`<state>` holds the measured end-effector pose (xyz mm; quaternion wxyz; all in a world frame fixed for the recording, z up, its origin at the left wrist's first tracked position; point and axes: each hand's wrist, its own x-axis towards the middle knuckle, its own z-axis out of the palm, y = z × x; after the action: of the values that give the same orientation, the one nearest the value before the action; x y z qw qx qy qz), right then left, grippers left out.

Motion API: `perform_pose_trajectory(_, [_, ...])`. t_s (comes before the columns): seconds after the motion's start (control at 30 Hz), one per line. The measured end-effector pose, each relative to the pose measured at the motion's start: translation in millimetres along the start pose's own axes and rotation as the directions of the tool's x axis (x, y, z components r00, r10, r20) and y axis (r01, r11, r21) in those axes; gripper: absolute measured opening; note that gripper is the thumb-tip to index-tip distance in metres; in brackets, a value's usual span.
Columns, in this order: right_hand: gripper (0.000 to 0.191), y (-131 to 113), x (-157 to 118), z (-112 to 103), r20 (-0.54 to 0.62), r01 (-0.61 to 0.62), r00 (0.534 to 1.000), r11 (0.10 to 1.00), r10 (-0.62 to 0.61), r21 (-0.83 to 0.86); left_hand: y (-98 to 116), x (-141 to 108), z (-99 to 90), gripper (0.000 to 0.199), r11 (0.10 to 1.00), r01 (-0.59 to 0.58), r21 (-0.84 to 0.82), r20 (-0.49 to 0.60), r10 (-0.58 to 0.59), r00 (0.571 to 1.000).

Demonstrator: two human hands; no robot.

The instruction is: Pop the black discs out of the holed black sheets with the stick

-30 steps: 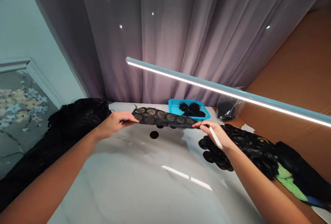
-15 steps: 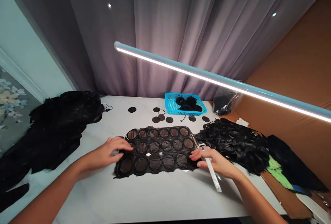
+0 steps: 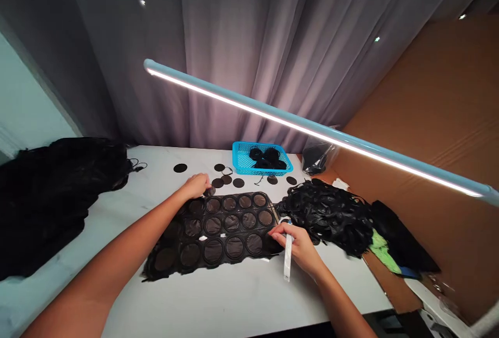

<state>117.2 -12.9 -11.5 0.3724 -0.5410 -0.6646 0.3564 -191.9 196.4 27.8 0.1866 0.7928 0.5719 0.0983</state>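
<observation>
A black sheet [image 3: 224,236] with rows of round, ring-edged shapes lies on the white table [image 3: 218,301]. Small white scraps [image 3: 203,238] sit on it. My left hand [image 3: 197,186] is at the sheet's far edge, fingers closed at the rim of a thin black disc [image 3: 210,191]. At the right edge of the sheet is my right hand [image 3: 298,244], its fingers bent together around a narrow white strip-like tool [image 3: 287,262]. The tool's upper end is partly hidden by the fingers, so its kind is unclear. Those fingertips touch or nearly touch the sheet.
Several loose black discs [image 3: 238,183] lie behind the sheet. A blue basket [image 3: 236,164] holds black coils [image 3: 268,157]. Tangled black strips [image 3: 331,218] are heaped at right, black fabric [image 3: 58,197] at left. A lit tube lamp [image 3: 249,111] crosses above the table.
My left hand has moved from the sheet's left side up to its far edge, closing at a disc. My right hand stays at the right edge with the white tool. The view has shifted right.
</observation>
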Motion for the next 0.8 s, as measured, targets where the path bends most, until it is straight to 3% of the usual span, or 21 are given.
perform_pose_trajectory(0.07, [0.028, 3.6, -1.4, -7.2, -0.121, -0.036, 0.992, 0.996, 0.046, 0.079, 17.2, 6.9, -2.8, 0.026, 0.999, -0.033, -0.025, -0.066, 0.031, 0.997])
perform_pose_trajectory(0.13, [0.027, 4.2, 0.2, -11.8, -0.283, -0.044, 0.955, 0.989, 0.083, 0.142, 49.6, 14.6, 2.9, 0.025, 0.992, -0.113, -0.058, -0.100, 0.107, 0.989])
perform_pose_trajectory(0.23, [0.025, 1.8, 2.1, -14.2, -0.517, 0.030, 0.853, 0.982, 0.072, 0.186, 120.7, 26.1, 25.7, 0.021, 0.951, -0.286, -0.118, -0.074, 0.279, 0.958])
perform_pose_trajectory(0.3, [0.026, 0.6, 0.0, -14.3, -0.593, 0.091, 0.804, 0.978, 0.038, 0.187, 170.2, 31.7, 42.3, 0.021, 0.902, -0.399, -0.163, -0.040, 0.398, 0.917])
perform_pose_trajectory(0.37, [0.026, 1.1, -5.4, -14.5, -0.557, 0.105, 0.829, 0.968, 0.041, 0.227, 207.6, 31.9, 53.5, 0.023, 0.846, -0.492, -0.205, -0.005, 0.501, 0.865])
perform_pose_trajectory(0.43, [0.036, 2.9, -12.7, -15.5, -0.436, 0.056, 0.896, 0.954, 0.082, 0.295, 223.4, 22.6, 58.1, 0.028, 0.791, -0.565, -0.234, 0.026, 0.586, 0.810])
perform_pose_trajectory(0.5, [0.046, 4.9, -19.3, -17.4, -0.290, -0.042, 0.947, 0.948, 0.138, 0.314, 214.8, 1.7, 60.3, 0.034, 0.749, -0.619, -0.237, 0.039, 0.644, 0.764])
perform_pose_trajectory(0.6, [0.044, 5.5, -22.9, -19.2, -0.154, -0.162, 0.966, 0.951, 0.208, 0.264, 169.3, -46.0, 69.2, 0.029, 0.720, -0.662, -0.209, 0.080, 0.687, 0.722])
perform_pose_trajectory(0.7, [0.035, 2.6, -17.0, -15.9, -0.109, -0.211, 0.961, 0.928, 0.254, 0.306, 119.4, -93.4, 86.4, 0.033, 0.695, -0.695, -0.184, 0.148, 0.719, 0.679])
perform_pose_trajectory(0.8, [0.031, -1.5, -7.2, -8.8, -0.073, -0.243, 0.956, 0.907, 0.284, 0.344, 91.2, -119.7, 101.6, 0.049, 0.665, -0.737, -0.122, 0.188, 0.744, 0.641])
